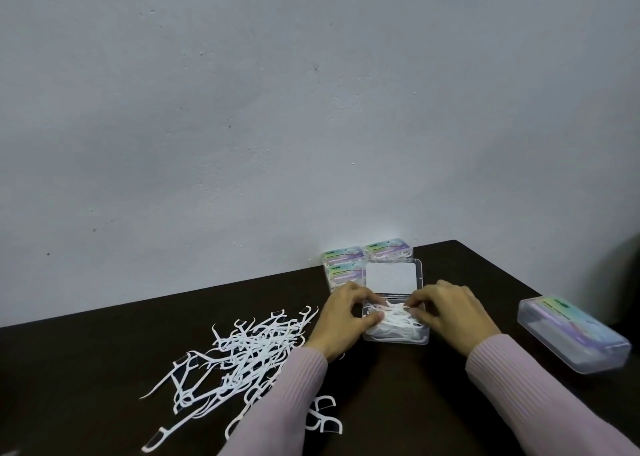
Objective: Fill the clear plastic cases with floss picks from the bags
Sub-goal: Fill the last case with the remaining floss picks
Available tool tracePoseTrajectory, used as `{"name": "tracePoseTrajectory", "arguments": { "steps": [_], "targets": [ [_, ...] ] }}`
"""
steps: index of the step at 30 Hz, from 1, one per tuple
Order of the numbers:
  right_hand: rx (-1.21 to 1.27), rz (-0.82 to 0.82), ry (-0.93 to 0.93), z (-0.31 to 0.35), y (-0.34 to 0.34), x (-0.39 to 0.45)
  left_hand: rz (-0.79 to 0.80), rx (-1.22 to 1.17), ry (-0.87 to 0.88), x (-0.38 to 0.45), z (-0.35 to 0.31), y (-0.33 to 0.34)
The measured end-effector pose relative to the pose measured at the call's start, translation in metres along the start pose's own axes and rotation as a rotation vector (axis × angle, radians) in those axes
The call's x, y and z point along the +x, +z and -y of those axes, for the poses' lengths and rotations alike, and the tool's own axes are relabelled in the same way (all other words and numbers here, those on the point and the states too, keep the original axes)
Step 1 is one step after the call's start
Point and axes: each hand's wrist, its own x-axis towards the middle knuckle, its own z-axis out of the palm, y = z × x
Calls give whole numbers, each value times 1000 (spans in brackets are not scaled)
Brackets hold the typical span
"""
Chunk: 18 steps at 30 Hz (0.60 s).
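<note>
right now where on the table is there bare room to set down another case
Bare dark table lies between the two sleeves in front of the open case, and between that case and the closed case at right. The far left of the table is bare too. It is crowded at the loose floss picks and the stacked cases by the wall.

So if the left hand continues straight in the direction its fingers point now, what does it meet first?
The left hand points right, across the open clear case. First it would probably meet the floss picks piled in that case, which its fingertips already touch, then the right hand. Depth is hard to judge.
</note>
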Motion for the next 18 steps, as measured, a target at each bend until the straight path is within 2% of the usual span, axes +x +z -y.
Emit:
{"name": "tracePoseTrajectory", "arguments": {
  "steps": [7,13,18],
  "targets": [
    [-22,-49,-122,3,0,-2,-17,15,21,-1,-1,0],
    [-127,-31,-112,-1,0,-3,-28,-4,1,-5,-5,-4],
    [-97,15,-139,5,3,-2,-35,31,-12,-11,-5,-10]
  ]
}}
